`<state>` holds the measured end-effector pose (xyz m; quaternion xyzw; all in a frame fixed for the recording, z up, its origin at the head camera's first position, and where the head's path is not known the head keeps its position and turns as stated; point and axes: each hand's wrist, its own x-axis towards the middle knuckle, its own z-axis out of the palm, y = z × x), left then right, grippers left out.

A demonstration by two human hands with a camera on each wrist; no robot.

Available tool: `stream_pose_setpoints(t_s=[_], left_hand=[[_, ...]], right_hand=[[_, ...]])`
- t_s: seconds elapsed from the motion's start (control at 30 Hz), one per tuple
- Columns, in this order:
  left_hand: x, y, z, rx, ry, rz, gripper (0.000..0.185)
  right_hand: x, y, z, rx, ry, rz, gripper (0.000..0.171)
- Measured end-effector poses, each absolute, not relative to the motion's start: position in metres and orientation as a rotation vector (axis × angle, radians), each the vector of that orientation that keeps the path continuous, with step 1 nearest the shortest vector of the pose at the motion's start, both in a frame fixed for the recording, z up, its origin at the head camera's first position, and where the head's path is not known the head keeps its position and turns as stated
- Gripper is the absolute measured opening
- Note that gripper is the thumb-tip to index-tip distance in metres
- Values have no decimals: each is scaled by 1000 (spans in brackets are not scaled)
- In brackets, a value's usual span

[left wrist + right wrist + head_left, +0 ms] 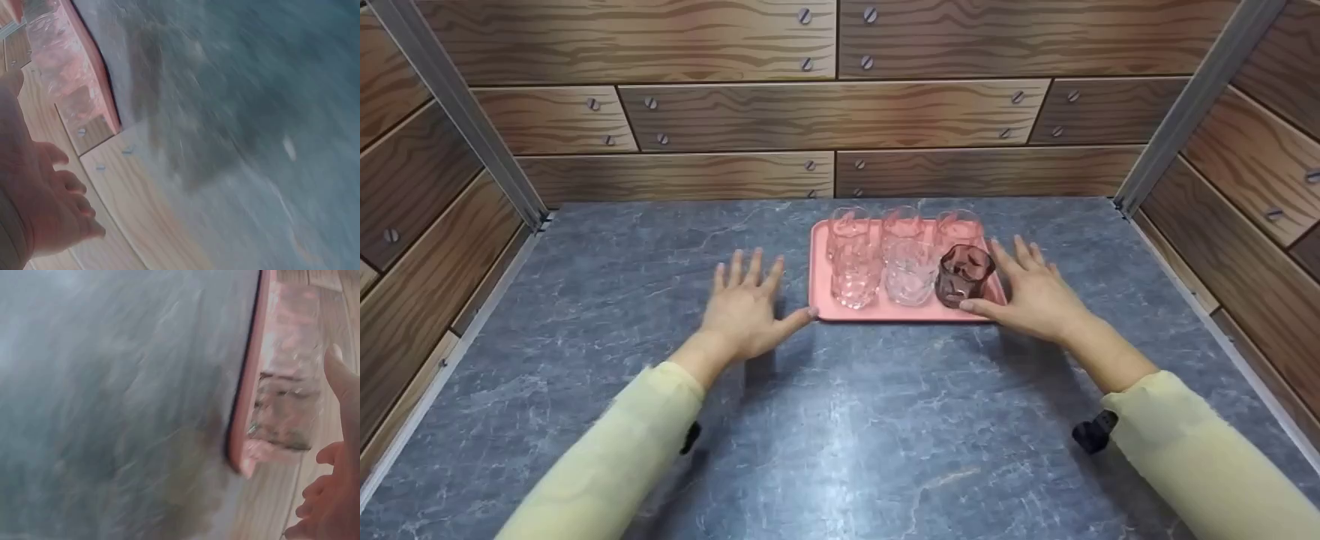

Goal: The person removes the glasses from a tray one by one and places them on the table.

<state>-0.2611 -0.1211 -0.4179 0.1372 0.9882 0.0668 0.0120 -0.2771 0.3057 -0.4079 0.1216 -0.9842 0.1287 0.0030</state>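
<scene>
The pink tray, bearing five clear glasses and one dark glass, sits on the worktop between the left hand and right hand. Both hands are spread, fingers extended, thumbs toward the tray; whether they touch it I cannot tell.

We count one pink tray on one tabletop. On it we count six glasses: five clear glasses and one dark glass. Three clear ones stand toward 12 o'clock; two clear ones and the dark one stand toward 6 o'clock. We also count two bare hands, the left grip toward 9 o'clock, the right grip toward 3, and two sleeves.
</scene>
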Motion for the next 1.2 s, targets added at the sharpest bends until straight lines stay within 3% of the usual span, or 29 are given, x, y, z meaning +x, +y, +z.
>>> stream_pose_setpoints(t_s=[0.23,0.57,1.2], left_hand=[[-281,-95,-435,537,2997,343,100],[-299,-78,-447,592,2907,378,91],[-301,-73,-445,633,2901,253,92]], right_hand=[[-287,321,-426,419,-3145,546,115],[-302,327,-440,563,-3163,556,95],[-303,325,-446,453,-3202,616,103]])
